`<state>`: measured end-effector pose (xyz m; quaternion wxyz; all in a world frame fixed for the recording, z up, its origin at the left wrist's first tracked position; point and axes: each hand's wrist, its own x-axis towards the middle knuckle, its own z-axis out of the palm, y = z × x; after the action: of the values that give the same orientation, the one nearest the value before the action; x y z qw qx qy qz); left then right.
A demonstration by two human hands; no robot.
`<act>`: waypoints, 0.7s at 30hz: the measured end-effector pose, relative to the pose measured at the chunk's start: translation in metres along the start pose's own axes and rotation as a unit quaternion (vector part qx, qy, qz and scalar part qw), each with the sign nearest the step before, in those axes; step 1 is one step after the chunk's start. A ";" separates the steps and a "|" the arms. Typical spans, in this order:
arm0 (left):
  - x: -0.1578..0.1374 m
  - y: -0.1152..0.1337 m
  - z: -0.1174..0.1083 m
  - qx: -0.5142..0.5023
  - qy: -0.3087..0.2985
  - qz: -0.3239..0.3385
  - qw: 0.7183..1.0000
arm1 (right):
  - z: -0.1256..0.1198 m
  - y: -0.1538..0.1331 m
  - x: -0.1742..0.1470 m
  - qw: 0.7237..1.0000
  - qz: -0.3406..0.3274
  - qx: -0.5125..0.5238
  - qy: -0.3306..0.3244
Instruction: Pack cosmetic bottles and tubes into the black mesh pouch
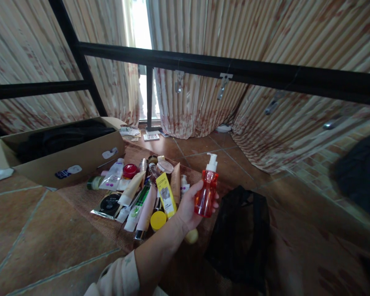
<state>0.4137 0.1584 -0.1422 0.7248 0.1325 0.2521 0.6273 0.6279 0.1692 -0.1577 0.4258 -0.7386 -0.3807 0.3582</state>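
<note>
My left hand [189,207] is wrapped round a clear red pump bottle [206,193] with a white pump top, held upright. Fingertips show at the bottle's right side. My right hand is out of view. Left of the bottle lies a pile of cosmetics on a brown cloth [80,205]. Among them are a yellow box [166,195], a jar with a yellow lid [158,221], a pink tube [146,211], a red-lidded jar [130,170] and a black round compact in a packet [110,204]. A black mesh bag [240,238] sits right of my hand.
At the left stands an open cardboard box [70,160] with black material inside. A dark metal rail [197,59] with hanging clips crosses in front of striped curtains [203,24]. Papers [130,131] lie on the tiled floor [15,222] by the box. A dark object [360,176] is at the right edge.
</note>
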 end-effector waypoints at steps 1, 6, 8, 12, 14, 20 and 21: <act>0.000 0.000 0.000 0.001 -0.007 0.001 1.000 | 0.000 0.000 0.000 1.000 0.010 0.006 -0.005; 0.000 -0.001 -0.002 -0.007 -0.046 0.001 0.999 | -0.001 -0.008 -0.007 0.999 0.029 0.020 -0.015; 0.002 -0.002 -0.003 -0.016 -0.061 0.004 0.998 | -0.001 -0.011 -0.010 0.999 0.040 0.031 -0.020; 0.004 -0.002 -0.006 -0.030 -0.075 0.004 0.997 | 0.001 -0.013 -0.012 0.997 0.064 0.038 -0.017; 0.004 -0.003 -0.007 -0.034 -0.075 -0.001 0.997 | 0.002 -0.012 -0.012 0.997 0.064 0.037 -0.010; 0.002 -0.003 -0.004 -0.024 -0.077 -0.002 0.997 | 0.002 -0.009 -0.007 0.998 0.044 0.032 -0.018; 0.002 -0.003 -0.003 -0.021 -0.078 -0.004 0.997 | 0.001 -0.008 -0.007 0.998 0.038 0.036 -0.020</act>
<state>0.4148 0.1595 -0.1471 0.7472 0.1651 0.1820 0.6175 0.6216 0.1670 -0.1493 0.4299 -0.7295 -0.3478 0.4024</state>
